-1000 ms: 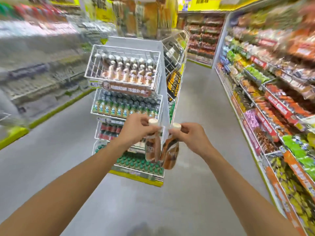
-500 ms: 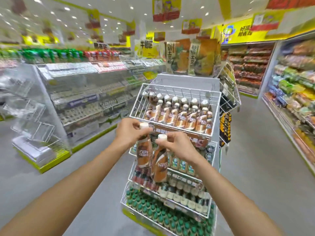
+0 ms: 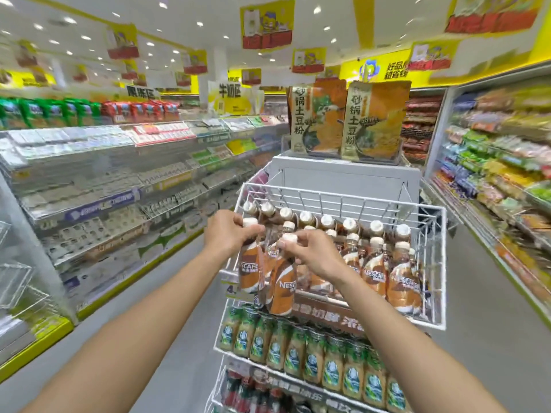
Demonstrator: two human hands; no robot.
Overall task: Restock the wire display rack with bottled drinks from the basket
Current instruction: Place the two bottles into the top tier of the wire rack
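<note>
Pinching Nescafé bottles (image 3: pixel 283 290) at the necks, left hand (image 3: pixel 226 234) and right hand (image 3: pixel 313 254); may snag top tier's (image 3: pixel 432 278) near rim, slip

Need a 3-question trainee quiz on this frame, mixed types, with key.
1. True or false: the left hand and right hand each grip a coffee bottle near its cap.
2. Which rack tier already holds the same coffee bottles? A) top basket B) second tier C) lowest visible tier
3. Fill in: the second-tier bottles carry ___-and-white labels.
Key: 1 true; 2 A; 3 green.
</note>
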